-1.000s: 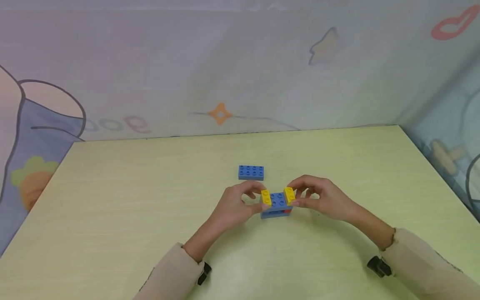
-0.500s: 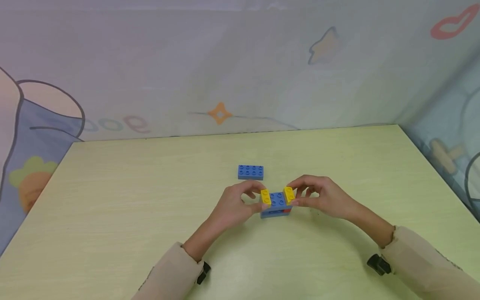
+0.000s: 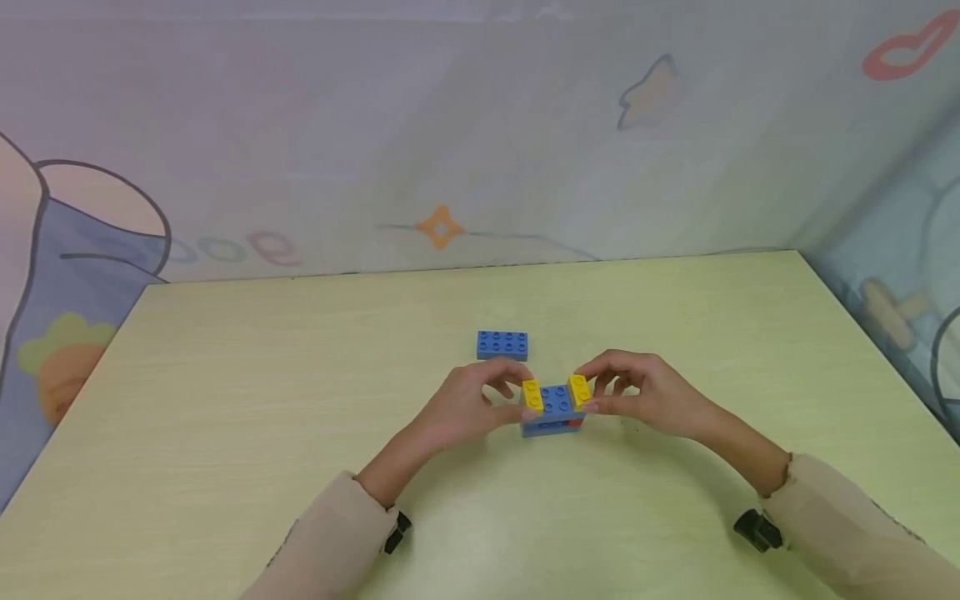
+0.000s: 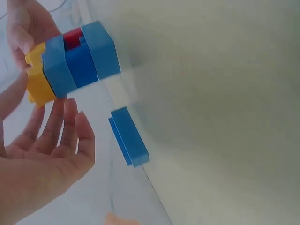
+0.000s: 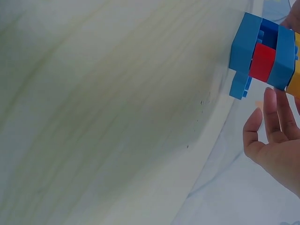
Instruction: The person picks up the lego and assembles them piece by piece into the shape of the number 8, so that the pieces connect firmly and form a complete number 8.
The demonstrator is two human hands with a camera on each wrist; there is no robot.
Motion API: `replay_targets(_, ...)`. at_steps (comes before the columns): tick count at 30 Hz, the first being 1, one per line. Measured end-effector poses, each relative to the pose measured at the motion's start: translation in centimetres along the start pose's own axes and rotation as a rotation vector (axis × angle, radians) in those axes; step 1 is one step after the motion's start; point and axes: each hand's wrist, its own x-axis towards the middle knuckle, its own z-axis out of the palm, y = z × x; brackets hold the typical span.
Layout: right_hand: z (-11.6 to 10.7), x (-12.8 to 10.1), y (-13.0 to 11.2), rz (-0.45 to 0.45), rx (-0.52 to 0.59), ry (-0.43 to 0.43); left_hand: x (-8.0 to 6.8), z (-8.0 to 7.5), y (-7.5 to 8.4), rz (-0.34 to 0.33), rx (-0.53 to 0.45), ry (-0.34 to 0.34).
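Observation:
A small stack of toy building bricks stands on the table: a blue base brick (image 4: 101, 49), a red brick (image 5: 262, 62) and a dark blue brick (image 4: 81, 65) in the middle layer, and a blue upper brick (image 3: 556, 402) over them. Two yellow bricks sit at the ends of its top. My left hand (image 3: 472, 406) pinches the left yellow brick (image 3: 532, 395) between thumb and fingertips. At the other end, my right hand (image 3: 651, 395) pinches the right yellow brick (image 3: 579, 392) the same way.
Behind the stack, slightly left, a separate blue brick (image 3: 502, 345) lies studs up on the pale wooden table (image 3: 300, 400). A printed cloth backdrop (image 3: 337, 125) rises along the table's far edge.
My left forearm and wrist have shifted slightly to the left and up. Both hands keep their hold on the yellow bricks, and the stack has not visibly moved.

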Motion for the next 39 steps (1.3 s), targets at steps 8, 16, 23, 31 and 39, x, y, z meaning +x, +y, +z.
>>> replay_targets(8, 0.1, 0.0, -0.1, 0.03, -0.003, 0.007, 1.1, -2.3, -1.9, -0.026, -0.005, -0.039)
replay_targets(16, 0.1, 0.0, 0.0, 0.043, 0.0, 0.008, 2.7, -3.8, -3.7, -0.161, 0.051, 0.064)
replay_targets(23, 0.1, 0.0, 0.0, 0.047, -0.003, 0.01, 3.7, -4.2, -4.5, -0.229, 0.08, 0.081)
replay_targets(31, 0.1, 0.0, 0.0, 0.053, -0.002, 0.009, 4.9, -3.9, -5.0, -0.211, 0.119, 0.07)
replay_targets(39, 0.1, 0.0, 0.1, 0.029, -0.004, 0.012, 5.7, -3.7, -5.1, -0.225, 0.165, 0.049)
